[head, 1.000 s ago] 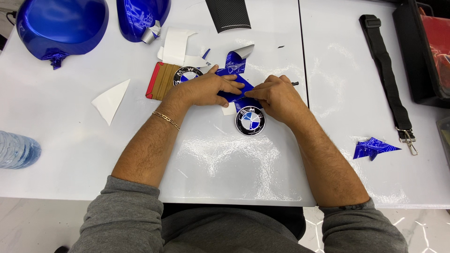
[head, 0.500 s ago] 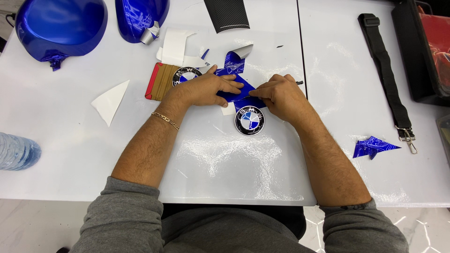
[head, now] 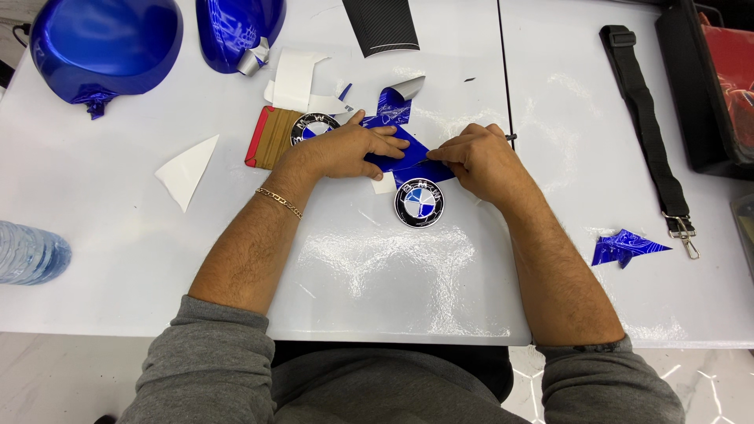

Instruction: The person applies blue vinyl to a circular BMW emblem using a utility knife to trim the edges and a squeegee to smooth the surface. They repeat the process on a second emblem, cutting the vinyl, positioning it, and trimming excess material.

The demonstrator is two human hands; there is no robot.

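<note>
Near bench edge we see only our forearms. Round emblem [head: 419,202] lies mid-bench, just ahead of them, touching blue film piece [head: 404,157]. Our left hand [head: 345,149] flat, fingers spread, pressing film down. Right hand [head: 481,159] curled narrow, pinching thin blade [head: 430,161], tip on film. Second emblem [head: 312,127] and tan squeegee [head: 269,137] beside left hand. Blue scrap [head: 624,246] toward right edge. Far left corner: blue wrapped covers [head: 106,43]. Black strap [head: 646,126] far right.
</note>
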